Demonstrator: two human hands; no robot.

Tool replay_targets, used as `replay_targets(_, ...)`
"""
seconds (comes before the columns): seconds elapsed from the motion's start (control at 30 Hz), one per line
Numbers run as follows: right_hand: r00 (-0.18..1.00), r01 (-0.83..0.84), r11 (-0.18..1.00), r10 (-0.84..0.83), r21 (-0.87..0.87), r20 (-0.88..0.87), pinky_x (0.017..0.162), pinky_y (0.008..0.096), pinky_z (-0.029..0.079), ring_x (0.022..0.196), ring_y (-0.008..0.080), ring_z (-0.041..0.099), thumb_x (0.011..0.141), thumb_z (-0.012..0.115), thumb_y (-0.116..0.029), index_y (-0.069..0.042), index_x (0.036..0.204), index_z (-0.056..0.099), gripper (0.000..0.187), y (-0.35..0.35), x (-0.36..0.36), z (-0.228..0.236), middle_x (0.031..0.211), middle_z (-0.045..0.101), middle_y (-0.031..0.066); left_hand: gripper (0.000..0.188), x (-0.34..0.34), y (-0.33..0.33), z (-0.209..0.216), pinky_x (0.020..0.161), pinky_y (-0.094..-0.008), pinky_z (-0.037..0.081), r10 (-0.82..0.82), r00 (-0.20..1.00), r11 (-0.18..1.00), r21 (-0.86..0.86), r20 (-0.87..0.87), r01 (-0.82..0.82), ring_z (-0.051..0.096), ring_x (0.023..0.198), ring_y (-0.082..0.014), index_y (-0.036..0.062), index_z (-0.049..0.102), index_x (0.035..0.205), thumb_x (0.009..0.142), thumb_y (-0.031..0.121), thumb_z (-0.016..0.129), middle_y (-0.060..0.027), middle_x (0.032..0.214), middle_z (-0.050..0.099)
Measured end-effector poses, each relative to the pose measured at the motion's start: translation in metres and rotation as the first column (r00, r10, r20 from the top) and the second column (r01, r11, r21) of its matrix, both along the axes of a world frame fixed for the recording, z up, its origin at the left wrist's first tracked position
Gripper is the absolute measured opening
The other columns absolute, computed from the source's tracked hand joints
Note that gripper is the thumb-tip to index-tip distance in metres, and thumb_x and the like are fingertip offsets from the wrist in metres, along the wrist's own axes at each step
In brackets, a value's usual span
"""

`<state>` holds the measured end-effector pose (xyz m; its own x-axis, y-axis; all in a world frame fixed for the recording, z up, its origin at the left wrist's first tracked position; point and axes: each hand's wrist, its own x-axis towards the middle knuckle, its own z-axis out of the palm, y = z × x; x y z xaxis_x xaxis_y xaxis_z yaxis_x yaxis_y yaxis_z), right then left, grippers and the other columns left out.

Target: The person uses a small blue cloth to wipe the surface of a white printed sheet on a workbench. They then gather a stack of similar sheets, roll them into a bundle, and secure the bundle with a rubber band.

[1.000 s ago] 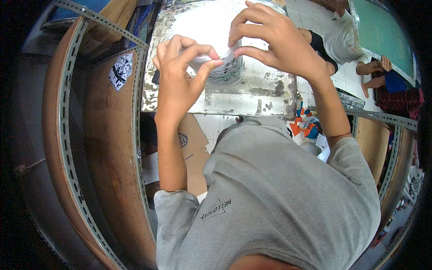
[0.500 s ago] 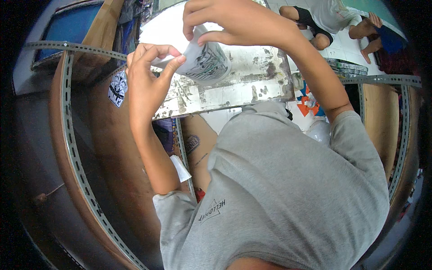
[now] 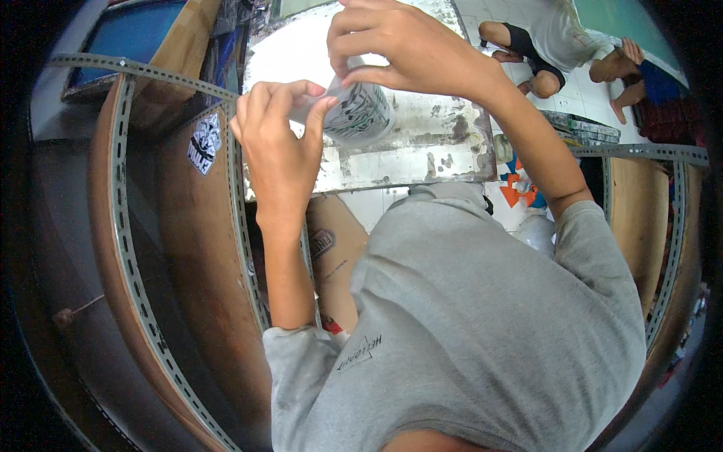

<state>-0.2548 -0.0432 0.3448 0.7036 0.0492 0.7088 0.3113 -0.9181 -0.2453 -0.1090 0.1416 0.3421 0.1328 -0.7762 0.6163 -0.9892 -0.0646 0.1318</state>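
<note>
A curled, translucent whitish sheet (image 3: 361, 113) with a black and green printed pattern is held up over the worn white tabletop (image 3: 444, 162). My left hand (image 3: 280, 124) pinches its near-left edge between thumb and fingers. On the far side, my right hand (image 3: 392, 49) reaches across from the right and grips the upper edge between thumb and fingertips. The two thumbs are close together. The sheet bows into a rounded shape toward the right, its lower part near or on the table; I cannot tell if it touches.
Slotted metal shelf frames stand at left (image 3: 143, 301) and right (image 3: 640, 152). A brown board (image 3: 199, 218) with a sticker is beside the left frame. A person (image 3: 557, 38) sits on the tiled floor at far right. Orange and blue scraps (image 3: 520, 188) lie right of the table.
My left hand has shifted right, closer to my right hand, which has moved slightly right and nearer. Both keep their pinch on the sheet. The whole view has shifted a little.
</note>
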Motion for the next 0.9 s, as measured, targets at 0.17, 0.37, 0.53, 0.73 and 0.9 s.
replay_targets(0.17, 1.0, 0.02, 0.999, -0.02, -0.033, -0.017, 0.088, 0.0417, 0.046, 0.092, 0.0293, 0.057, 0.081, 0.075, -0.017, -0.009, 0.085, 0.065, 0.013, 0.001, 0.002, 0.004, 0.09, 0.059, 0.006, 0.018, 0.006, 0.004, -0.007, 0.085, -0.0388, 0.042, -0.029, 0.995, 0.999, -0.041, -0.091, 0.026, 0.058, 0.09, -0.0245, 0.0114, 0.073, 0.094, 0.08, 0.014, 0.084, -0.003, 0.089, 0.06)
replay_targets(0.37, 1.0, 0.009, 1.0, -0.009, -0.011, 0.003, 0.087, 0.0408, 0.046, 0.09, 0.0286, 0.056, 0.08, 0.076, -0.016, -0.01, 0.086, 0.066, 0.013, 0.002, 0.004, 0.005, 0.089, 0.059, 0.0051, 0.019, 0.007, 0.001, -0.01, 0.08, -0.0376, 0.044, -0.064, 0.995, 0.992, -0.11, -0.082, 0.055, 0.058, 0.085, -0.0242, 0.0104, 0.073, 0.091, 0.077, 0.01, 0.084, -0.0033, 0.086, 0.06)
replay_targets(0.53, 0.999, 0.029, 0.999, -0.029, -0.016, -0.024, 0.088, 0.0413, 0.046, 0.091, 0.0283, 0.057, 0.08, 0.076, -0.016, -0.01, 0.086, 0.066, 0.013, 0.003, 0.003, 0.007, 0.089, 0.059, 0.005, 0.017, 0.011, 0.0, -0.011, 0.08, -0.0381, 0.045, -0.096, 0.988, 0.991, -0.101, -0.119, 0.084, 0.058, 0.084, -0.0244, 0.0097, 0.073, 0.089, 0.077, 0.011, 0.085, -0.0042, 0.085, 0.06)
replay_targets(0.73, 0.997, 0.058, 0.998, -0.059, -0.018, -0.047, 0.091, 0.0431, 0.046, 0.091, 0.0279, 0.057, 0.081, 0.076, -0.016, -0.011, 0.086, 0.067, 0.011, 0.006, 0.003, 0.007, 0.088, 0.06, 0.0054, 0.02, 0.018, 0.0, -0.004, 0.082, -0.0391, 0.048, -0.102, 0.919, 0.995, -0.054, -0.38, 0.088, 0.061, 0.09, -0.0262, 0.0069, 0.074, 0.094, 0.08, 0.015, 0.085, -0.006, 0.095, 0.066)
replay_targets(0.9, 0.985, 0.053, 0.997, -0.043, -0.06, 0.167, 0.105, 0.0485, 0.045, 0.094, 0.0287, 0.061, 0.082, 0.077, -0.016, -0.01, 0.089, 0.071, 0.011, 0.004, 0.01, -0.022, 0.092, 0.064, 0.006, 0.047, 0.055, -0.016, 0.009, 0.098, -0.0428, 0.049, -0.166, 0.965, 0.984, 0.029, -0.202, 0.175, 0.063, 0.115, -0.0331, 0.0067, 0.074, 0.116, 0.08, 0.033, 0.087, -0.0153, 0.121, 0.068)
